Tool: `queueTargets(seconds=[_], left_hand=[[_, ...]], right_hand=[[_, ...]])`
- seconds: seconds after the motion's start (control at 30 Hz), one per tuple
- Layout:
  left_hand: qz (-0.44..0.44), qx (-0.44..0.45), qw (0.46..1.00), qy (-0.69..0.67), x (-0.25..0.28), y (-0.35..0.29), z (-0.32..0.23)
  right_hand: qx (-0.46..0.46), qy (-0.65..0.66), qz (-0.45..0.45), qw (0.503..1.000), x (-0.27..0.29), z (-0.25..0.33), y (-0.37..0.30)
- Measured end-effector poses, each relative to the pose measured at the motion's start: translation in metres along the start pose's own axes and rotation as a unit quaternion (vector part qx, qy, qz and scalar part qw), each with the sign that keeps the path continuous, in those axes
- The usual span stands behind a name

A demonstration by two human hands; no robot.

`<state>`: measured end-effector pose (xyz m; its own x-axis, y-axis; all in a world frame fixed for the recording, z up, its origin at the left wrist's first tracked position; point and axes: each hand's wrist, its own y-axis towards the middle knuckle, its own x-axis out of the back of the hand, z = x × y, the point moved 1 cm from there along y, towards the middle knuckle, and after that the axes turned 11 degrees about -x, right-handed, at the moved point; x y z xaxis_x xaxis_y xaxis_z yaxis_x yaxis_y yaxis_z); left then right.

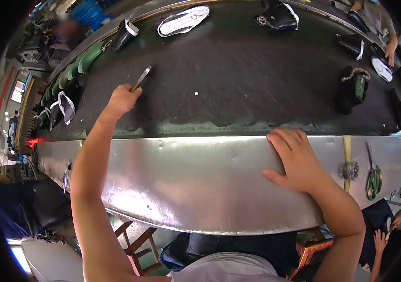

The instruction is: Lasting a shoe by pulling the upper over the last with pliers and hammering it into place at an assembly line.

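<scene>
In my left hand (pixel 125 100), out over the dark belt, is a slim knife-like tool (pixel 142 77) with a brownish handle and a pale metal end. Its exact kind is hard to make out. The fingers are closed round the handle, and the metal end points away to the upper right. My right hand (pixel 294 157) lies flat with fingers spread on the metal ledge (pixel 200 188), its fingertips near the edge by the belt. Nothing is in it. A small white bit (pixel 196 93) lies on the belt between my hands.
Black footwear with a white sole (pixel 184 21) and a black boot (pixel 279 16) lie along the belt's far side. Green boots (pixel 90 57) line the left; a dark boot (pixel 352 89) stands right. Green-handled scissors (pixel 374 181) and a tape roll (pixel 351 170) rest on the ledge. A co-worker's hand (pixel 391 50) touches footwear.
</scene>
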<state>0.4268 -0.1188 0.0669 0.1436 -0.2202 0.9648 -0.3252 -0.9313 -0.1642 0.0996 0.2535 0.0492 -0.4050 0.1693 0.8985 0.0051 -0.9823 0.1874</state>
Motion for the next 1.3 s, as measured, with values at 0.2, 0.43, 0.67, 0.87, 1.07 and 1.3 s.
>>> queueTargets(seconds=[0.2, 0.43, 0.67, 0.87, 1.07, 1.3], left_hand=[[-0.134, 0.002, 0.991, -0.018, 0.005, 0.087, 0.003], [-0.098, 0.102, 0.988, 0.057, 0.01, 0.2, -0.008], [-0.137, 0.236, 0.958, -0.084, -0.004, 0.236, -0.019], [-0.141, 0.24, 0.96, -0.012, -0.008, 0.257, -0.035], [-0.105, 0.259, 0.957, -0.072, -0.015, 0.273, -0.041], [-0.042, 0.292, 0.955, -0.003, -0.007, 0.279, -0.048]], right_hand=[[-0.019, -0.006, 0.037, 0.999, 0.0, 0.0, 0.004], [-0.031, -0.002, 0.06, 0.998, 0.004, 0.002, 0.013], [-0.034, 0.012, 0.064, 0.997, 0.004, 0.002, 0.018], [-0.032, 0.014, 0.067, 0.997, 0.005, 0.003, 0.02], [-0.039, 0.02, 0.067, 0.997, 0.005, 0.003, 0.021], [-0.04, 0.026, 0.07, 0.996, 0.007, 0.005, 0.024]])
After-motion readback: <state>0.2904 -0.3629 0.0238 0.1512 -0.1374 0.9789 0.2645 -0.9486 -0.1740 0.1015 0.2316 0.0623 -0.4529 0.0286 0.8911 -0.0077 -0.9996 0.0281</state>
